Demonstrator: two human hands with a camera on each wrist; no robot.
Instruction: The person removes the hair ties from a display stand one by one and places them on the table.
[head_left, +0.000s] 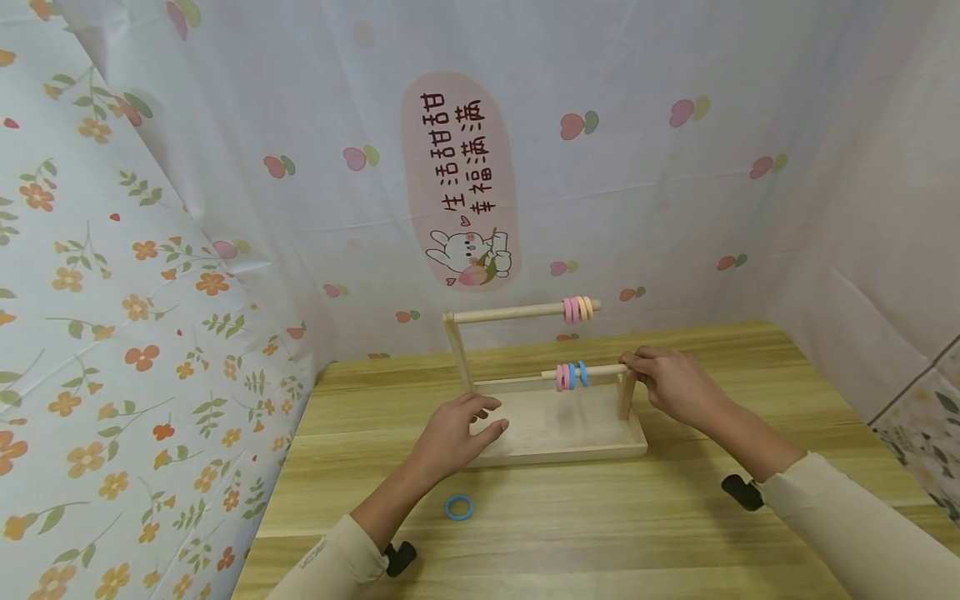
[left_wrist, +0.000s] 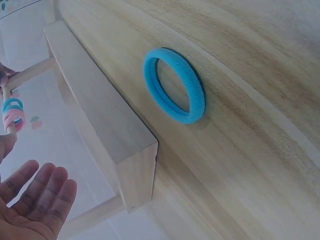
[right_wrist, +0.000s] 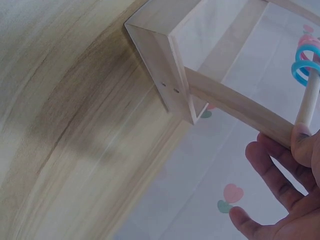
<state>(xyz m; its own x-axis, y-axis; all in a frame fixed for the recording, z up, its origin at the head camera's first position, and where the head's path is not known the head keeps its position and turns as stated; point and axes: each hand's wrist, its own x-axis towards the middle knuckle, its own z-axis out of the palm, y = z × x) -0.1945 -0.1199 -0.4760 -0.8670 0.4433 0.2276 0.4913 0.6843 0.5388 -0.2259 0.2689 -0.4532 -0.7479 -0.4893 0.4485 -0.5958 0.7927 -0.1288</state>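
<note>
A wooden rack (head_left: 521,457) with a shallow tray base carries two rods on posts. On its upper rod (head_left: 510,313) hang pink and pale-orange hair ties (head_left: 577,309); the lower rod (head_left: 606,369) bears pink and blue hair ties (head_left: 572,376). My right hand (head_left: 678,385) pinches the top of the right post (right_wrist: 240,105), thumb on the rod's end, other fingers spread. Fingers apart and holding nothing, my left hand (head_left: 457,433) hovers by the tray's front left corner. Below it on the table lies a single blue ribbed hair tie (left_wrist: 192,90).
The wood-grain table (head_left: 600,533) ends at the back against a hanging printed cloth (head_left: 622,208). A floral cloth (head_left: 135,333) hangs along the left side, and a pale one (head_left: 885,250) along the right.
</note>
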